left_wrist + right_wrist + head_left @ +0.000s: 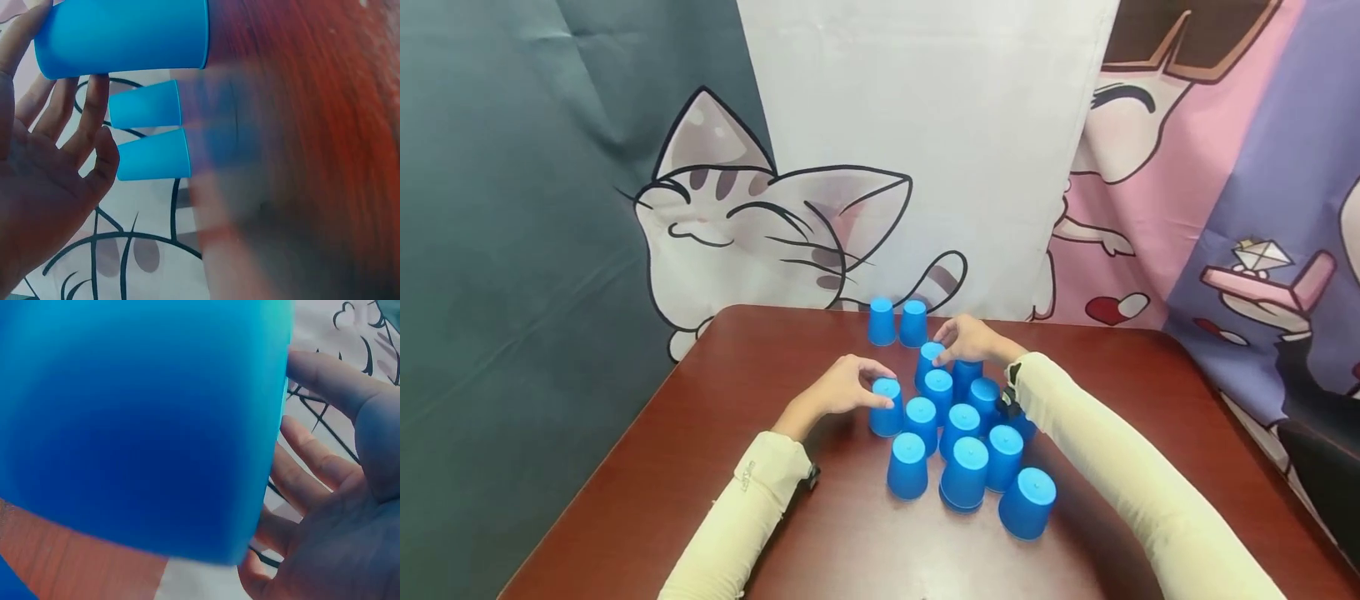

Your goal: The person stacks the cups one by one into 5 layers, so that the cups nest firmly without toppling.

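Several blue plastic cups stand upside down on the table. My left hand (pixel 841 388) holds a blue cup (pixel 886 417) at the left of the group, thumb and fingers around its upper part. In the left wrist view that cup (pixel 125 37) lies between the thumb and fingers of my left hand (pixel 56 150). Farther back, my right hand (pixel 972 338) grips another blue cup (pixel 929 367) near its top. In the right wrist view a large, close blue cup (pixel 144 437) covers the fingertips of my right hand (pixel 331 481).
Two blue cups (pixel 882 323) stand at the table's back edge. Closely spaced cups (pixel 964 475) fill the area right of my left hand, and one cup (pixel 1028 505) is nearest the front right. A printed cat curtain (pixel 730 217) hangs behind the brown table (pixel 700 467).
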`<act>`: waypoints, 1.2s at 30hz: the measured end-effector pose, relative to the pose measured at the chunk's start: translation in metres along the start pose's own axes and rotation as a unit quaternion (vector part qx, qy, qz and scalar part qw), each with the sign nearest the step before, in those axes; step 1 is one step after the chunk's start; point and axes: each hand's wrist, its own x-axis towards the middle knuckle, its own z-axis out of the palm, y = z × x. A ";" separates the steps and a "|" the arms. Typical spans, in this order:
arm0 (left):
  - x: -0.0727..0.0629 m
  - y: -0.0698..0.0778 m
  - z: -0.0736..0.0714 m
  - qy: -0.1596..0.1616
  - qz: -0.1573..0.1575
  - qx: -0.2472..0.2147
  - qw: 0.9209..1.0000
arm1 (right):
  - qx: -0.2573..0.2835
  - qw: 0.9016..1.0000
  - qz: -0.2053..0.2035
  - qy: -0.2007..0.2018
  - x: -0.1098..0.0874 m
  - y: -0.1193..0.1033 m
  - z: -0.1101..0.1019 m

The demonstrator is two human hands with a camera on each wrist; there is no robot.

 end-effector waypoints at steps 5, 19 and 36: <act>0.001 0.000 -0.003 0.001 -0.008 0.008 1.000 | -0.020 1.000 -0.001 0.014 0.001 0.002 0.000; 0.012 0.002 -0.008 -0.019 -0.007 0.033 0.999 | -0.036 0.998 -0.013 0.051 -0.003 0.009 0.008; 0.009 -0.005 -0.002 -0.002 0.002 0.023 1.000 | -0.062 0.997 0.000 0.044 0.002 -0.001 0.008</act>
